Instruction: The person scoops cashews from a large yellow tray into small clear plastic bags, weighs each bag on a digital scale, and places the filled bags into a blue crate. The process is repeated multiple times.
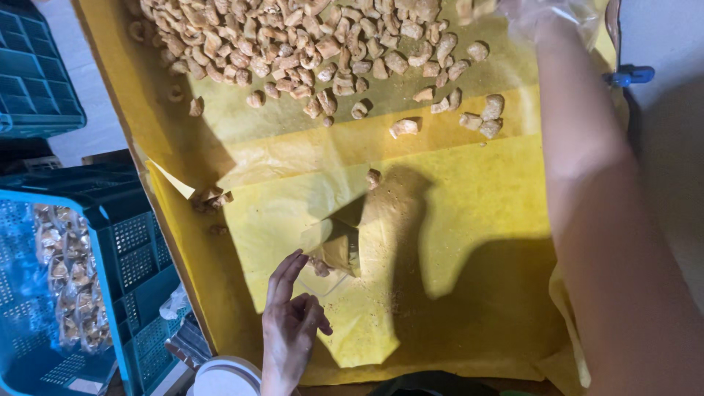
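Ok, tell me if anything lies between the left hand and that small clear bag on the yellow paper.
Nothing visible does. The left hand has its fingertips right at the small clear bag, with only bare yellow paper and crumbs around. The loose snack pieces lie farther up.

Looks to me like a small snack-packing workroom, not a home kitchen. I see a big work surface lined w/ yellow paper sheets (469,242), greasy and dusted w/ crumbs, and a bulk heap of fried snack pieces (308,44) spread loose across the top, far more than a household batch. At left I see blue plastic crates (125,257), one holding clear bags (70,286) already filled w/ the same snack, another crate further up. A blue clip (631,75) sits at the paper's right edge, pale floor beyond.
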